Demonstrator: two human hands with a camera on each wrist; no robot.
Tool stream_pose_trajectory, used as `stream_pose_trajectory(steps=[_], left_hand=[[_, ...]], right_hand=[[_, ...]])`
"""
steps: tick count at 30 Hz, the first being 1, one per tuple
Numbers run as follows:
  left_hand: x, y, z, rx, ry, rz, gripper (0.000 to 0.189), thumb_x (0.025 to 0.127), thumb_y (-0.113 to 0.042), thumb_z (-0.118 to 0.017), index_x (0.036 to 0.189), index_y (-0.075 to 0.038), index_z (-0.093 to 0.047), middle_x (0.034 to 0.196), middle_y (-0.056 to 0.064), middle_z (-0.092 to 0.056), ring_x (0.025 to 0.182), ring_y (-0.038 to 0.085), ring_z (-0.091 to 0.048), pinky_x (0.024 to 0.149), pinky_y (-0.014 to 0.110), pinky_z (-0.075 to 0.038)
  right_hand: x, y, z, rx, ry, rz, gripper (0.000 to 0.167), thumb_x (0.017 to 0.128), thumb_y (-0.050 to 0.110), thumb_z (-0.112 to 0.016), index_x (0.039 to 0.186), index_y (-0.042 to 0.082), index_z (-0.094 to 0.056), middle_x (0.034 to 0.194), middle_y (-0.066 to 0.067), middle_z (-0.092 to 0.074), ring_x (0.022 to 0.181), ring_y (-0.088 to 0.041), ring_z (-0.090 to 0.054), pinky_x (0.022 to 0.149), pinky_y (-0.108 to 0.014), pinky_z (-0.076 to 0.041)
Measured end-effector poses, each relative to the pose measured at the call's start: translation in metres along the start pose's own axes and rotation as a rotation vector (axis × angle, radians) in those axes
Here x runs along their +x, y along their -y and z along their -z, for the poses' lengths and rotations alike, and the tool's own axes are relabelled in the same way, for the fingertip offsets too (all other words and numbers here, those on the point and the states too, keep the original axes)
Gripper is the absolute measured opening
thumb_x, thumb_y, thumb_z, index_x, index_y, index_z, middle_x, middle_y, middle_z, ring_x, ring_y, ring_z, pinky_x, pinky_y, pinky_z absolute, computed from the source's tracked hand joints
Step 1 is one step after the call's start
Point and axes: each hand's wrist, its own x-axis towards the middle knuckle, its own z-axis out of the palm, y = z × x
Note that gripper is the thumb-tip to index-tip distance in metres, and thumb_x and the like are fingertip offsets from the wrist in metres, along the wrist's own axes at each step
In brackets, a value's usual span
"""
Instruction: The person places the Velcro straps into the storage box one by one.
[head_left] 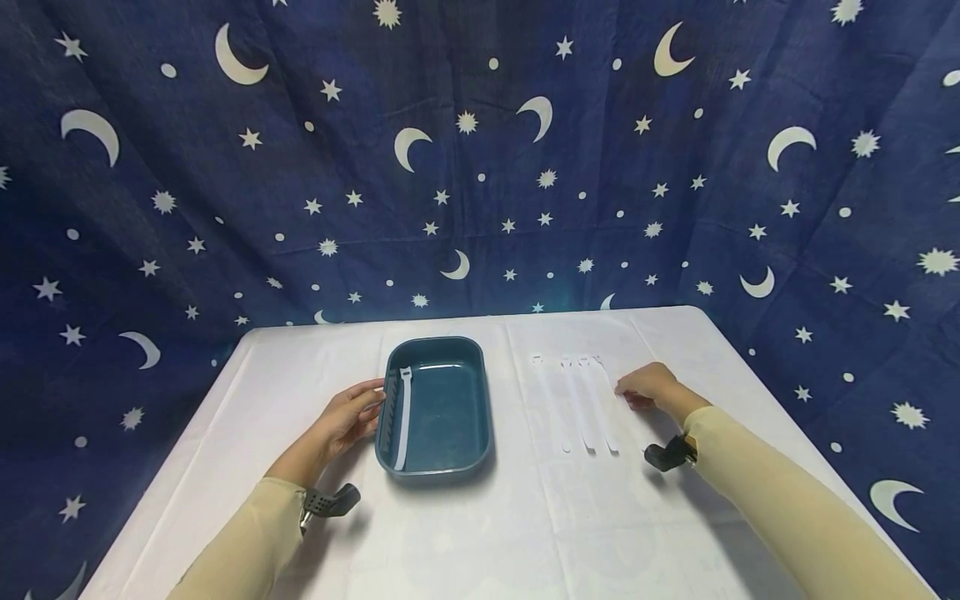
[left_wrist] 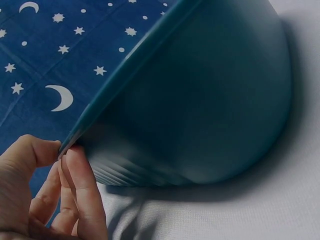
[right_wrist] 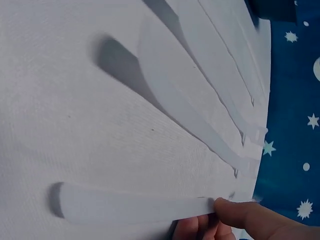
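A starry navy curtain [head_left: 480,212] backs a white-covered counter [head_left: 487,542], where the fingers of my right hand [head_left: 651,387] pinch a white strap [right_wrist: 130,204] near one end, its long axis running left across the foot of the right wrist view. The dark teal tray [head_left: 435,476] stands left of those fingers, past a row of loose straps [head_left: 578,408] roughly parallel to its long sides. My left hand [head_left: 356,412], far nearer the tray, pinches its left rim.
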Motion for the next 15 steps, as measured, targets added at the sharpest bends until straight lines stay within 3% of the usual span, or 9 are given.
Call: stream_pose_trajectory(steps=[5, 15], left_hand=[[0.001, 0.0004, 0.0001, -0.004, 0.002, -0.001, 0.055, 0.094, -0.012, -0.056, 0.146, -0.004, -0.041, 0.098, -0.004, -0.067, 0.084, 0.006, -0.066, 0.08, 0.024, -0.061], [0.0023, 0.001, -0.0005, -0.018, -0.001, 0.0, 0.057, 0.093, -0.012, -0.059, 0.146, -0.004, -0.041, 0.098, -0.005, -0.067, 0.083, 0.005, -0.066, 0.08, 0.024, -0.061]], right_hand=[[0.0022, -0.0004, 0.0032, 0.142, 0.076, -0.043, 0.028, 0.086, 0.007, -0.068, 0.107, -0.008, -0.058, 0.065, 0.0, -0.056, 0.051, -0.006, -0.057, 0.054, -0.017, -0.055], [-0.0033, 0.0036, 0.0076, 0.242, 0.207, 0.006, 0.028, 0.087, 0.001, -0.065, 0.112, -0.008, -0.058, 0.064, 0.002, -0.056, 0.053, -0.006, -0.057, 0.055, -0.017, -0.056]])
